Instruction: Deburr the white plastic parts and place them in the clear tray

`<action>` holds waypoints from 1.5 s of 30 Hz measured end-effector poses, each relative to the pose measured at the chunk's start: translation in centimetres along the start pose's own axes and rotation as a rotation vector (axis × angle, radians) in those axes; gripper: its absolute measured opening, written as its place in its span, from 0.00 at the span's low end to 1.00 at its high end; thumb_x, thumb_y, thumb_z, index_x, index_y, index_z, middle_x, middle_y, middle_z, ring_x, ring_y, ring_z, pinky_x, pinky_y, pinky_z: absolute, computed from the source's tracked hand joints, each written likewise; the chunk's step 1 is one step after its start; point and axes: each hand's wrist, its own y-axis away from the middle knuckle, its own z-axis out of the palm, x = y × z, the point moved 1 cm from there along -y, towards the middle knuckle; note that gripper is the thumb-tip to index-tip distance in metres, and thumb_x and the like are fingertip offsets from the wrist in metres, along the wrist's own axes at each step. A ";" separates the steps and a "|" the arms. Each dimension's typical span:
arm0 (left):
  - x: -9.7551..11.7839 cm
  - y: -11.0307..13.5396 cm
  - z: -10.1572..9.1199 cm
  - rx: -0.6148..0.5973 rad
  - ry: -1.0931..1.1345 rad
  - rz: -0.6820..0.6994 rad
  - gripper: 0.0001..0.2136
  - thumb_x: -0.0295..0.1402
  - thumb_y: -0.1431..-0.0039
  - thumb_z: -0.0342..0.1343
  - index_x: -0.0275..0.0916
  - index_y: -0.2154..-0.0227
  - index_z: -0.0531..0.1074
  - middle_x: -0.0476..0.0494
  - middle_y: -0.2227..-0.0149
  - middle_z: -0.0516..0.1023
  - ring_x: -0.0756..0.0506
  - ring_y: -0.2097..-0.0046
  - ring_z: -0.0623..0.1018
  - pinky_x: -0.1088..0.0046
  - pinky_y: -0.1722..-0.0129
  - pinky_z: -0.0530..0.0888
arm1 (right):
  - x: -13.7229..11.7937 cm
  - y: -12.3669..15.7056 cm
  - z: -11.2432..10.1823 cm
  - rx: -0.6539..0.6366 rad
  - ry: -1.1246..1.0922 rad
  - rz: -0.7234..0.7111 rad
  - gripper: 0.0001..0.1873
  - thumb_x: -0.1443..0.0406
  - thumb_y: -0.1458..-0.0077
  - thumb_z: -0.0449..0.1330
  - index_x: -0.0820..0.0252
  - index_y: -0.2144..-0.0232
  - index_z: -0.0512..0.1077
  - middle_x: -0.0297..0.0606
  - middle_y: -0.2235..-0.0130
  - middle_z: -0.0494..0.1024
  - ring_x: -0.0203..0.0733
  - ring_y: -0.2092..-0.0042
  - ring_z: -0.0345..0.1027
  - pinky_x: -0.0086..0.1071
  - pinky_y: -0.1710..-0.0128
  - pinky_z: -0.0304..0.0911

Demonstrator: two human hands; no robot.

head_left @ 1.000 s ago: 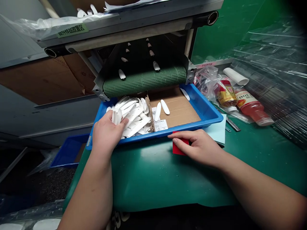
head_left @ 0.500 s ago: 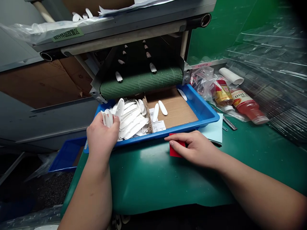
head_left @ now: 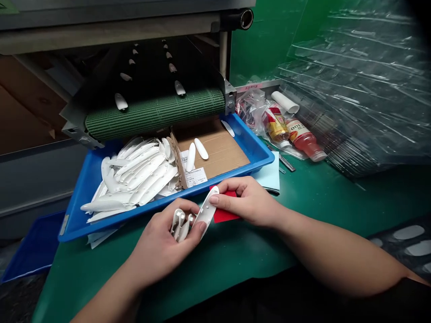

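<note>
My left hand point(head_left: 171, 229) is closed around several long, rounded white plastic pieces point(head_left: 182, 226), fanned between thumb and fingers. One white plastic piece point(head_left: 207, 208) sticks up to the right, its inner face with small pegs showing. My right hand point(head_left: 247, 199) pinches this piece's upper end between thumb and index finger, while the left thumb presses its lower end. A red square point(head_left: 224, 213) shows beneath the right fingers; I cannot tell whether it is held or lies on the table. Behind my hands, a blue tray point(head_left: 76, 199) contains a heap of similar white pieces point(head_left: 144, 168).
A green conveyor belt point(head_left: 158, 110) carrying white pieces ends above the tray. Cardboard point(head_left: 222, 150) lines the tray's right side, with two loose pieces on it. Rightward are a box cutter point(head_left: 288, 163), bottles point(head_left: 305, 139) and stacked clear plastic trays point(head_left: 357, 98). Another blue bin point(head_left: 33, 242) stands lower left.
My left hand has moved from over the heap toward my right hand, bringing the white pieces. My right thumb and index finger now grip one piece's end. The view has shifted.
</note>
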 end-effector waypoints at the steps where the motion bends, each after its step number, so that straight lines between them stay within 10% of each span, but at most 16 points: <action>1: -0.1 -0.1 0.1 -0.052 0.056 -0.022 0.12 0.45 0.37 0.64 0.45 0.59 0.72 0.50 0.70 0.79 0.48 0.72 0.76 0.73 0.72 0.72 | 0.0 0.1 0.0 -0.006 0.008 -0.005 0.14 0.57 0.47 0.75 0.60 0.64 0.82 0.37 0.62 0.84 0.40 0.61 0.77 0.30 0.60 0.70; 14: -0.6 -0.4 1.0 -0.058 0.124 0.196 0.08 0.39 0.32 0.62 0.41 0.63 0.73 0.53 0.75 0.72 0.52 0.76 0.69 0.76 0.75 0.66 | -0.9 0.5 0.3 -0.091 0.291 -0.159 0.12 0.57 0.42 0.71 0.59 0.61 0.84 0.37 0.60 0.85 0.43 0.57 0.78 0.31 0.55 0.72; 21: -0.3 -0.4 1.0 -0.059 0.041 0.460 0.04 0.29 0.32 0.60 0.43 0.56 0.76 0.51 0.68 0.78 0.53 0.72 0.72 0.77 0.72 0.68 | -1.2 0.9 -0.1 -0.028 -0.134 0.030 0.19 0.50 0.39 0.67 0.54 0.53 0.84 0.30 0.79 0.75 0.31 0.83 0.57 0.25 0.86 0.52; 23: 0.0 -0.4 1.1 -0.026 -0.013 0.585 0.05 0.25 0.33 0.60 0.41 0.59 0.76 0.51 0.69 0.79 0.53 0.72 0.73 0.76 0.71 0.68 | -0.7 0.7 0.3 -0.094 -0.098 0.099 0.19 0.51 0.40 0.68 0.55 0.53 0.84 0.33 0.76 0.77 0.32 0.82 0.60 0.25 0.85 0.53; 27: 0.2 -0.4 1.2 0.019 -0.070 0.738 0.15 0.22 0.36 0.61 0.45 0.50 0.74 0.51 0.69 0.80 0.51 0.72 0.76 0.74 0.71 0.68 | -0.3 0.3 -0.3 0.199 0.087 -0.003 0.16 0.55 0.41 0.69 0.57 0.56 0.85 0.35 0.72 0.80 0.32 0.78 0.62 0.26 0.81 0.56; 31: 0.1 -0.4 0.9 -0.054 -0.110 0.752 0.19 0.21 0.35 0.58 0.48 0.46 0.73 0.50 0.69 0.79 0.48 0.71 0.77 0.71 0.71 0.68 | -0.4 0.2 -0.9 -0.005 0.171 0.035 0.16 0.56 0.43 0.69 0.57 0.56 0.86 0.38 0.68 0.84 0.40 0.70 0.73 0.30 0.72 0.66; 35: 0.0 -0.5 0.6 -0.075 -0.185 0.767 0.19 0.21 0.35 0.57 0.45 0.44 0.72 0.52 0.74 0.74 0.48 0.73 0.74 0.70 0.72 0.64 | -0.9 0.0 -1.1 0.182 0.333 -0.061 0.14 0.58 0.43 0.69 0.58 0.57 0.86 0.38 0.63 0.86 0.44 0.62 0.78 0.31 0.65 0.71; 38: -0.1 -0.4 0.5 -0.059 -0.239 0.818 0.17 0.20 0.36 0.56 0.41 0.48 0.73 0.51 0.74 0.72 0.48 0.73 0.73 0.69 0.73 0.62 | -1.0 0.0 -0.9 -0.019 0.356 -0.033 0.15 0.57 0.41 0.67 0.57 0.55 0.86 0.37 0.65 0.86 0.44 0.64 0.79 0.31 0.67 0.71; 43: -0.1 -0.2 0.3 -0.055 -0.396 0.819 0.18 0.18 0.37 0.53 0.40 0.46 0.72 0.51 0.74 0.72 0.48 0.73 0.73 0.69 0.73 0.60 | -1.7 0.2 -1.2 0.219 0.643 -0.147 0.12 0.64 0.41 0.65 0.57 0.57 0.86 0.38 0.62 0.86 0.45 0.60 0.80 0.32 0.62 0.73; 45: 0.0 -0.2 0.2 -0.068 -0.492 0.801 0.17 0.18 0.37 0.52 0.40 0.48 0.73 0.50 0.73 0.73 0.47 0.71 0.75 0.68 0.72 0.60 | -1.8 0.3 -1.1 0.062 0.588 -0.143 0.13 0.61 0.40 0.66 0.55 0.54 0.85 0.37 0.59 0.86 0.46 0.58 0.81 0.32 0.61 0.73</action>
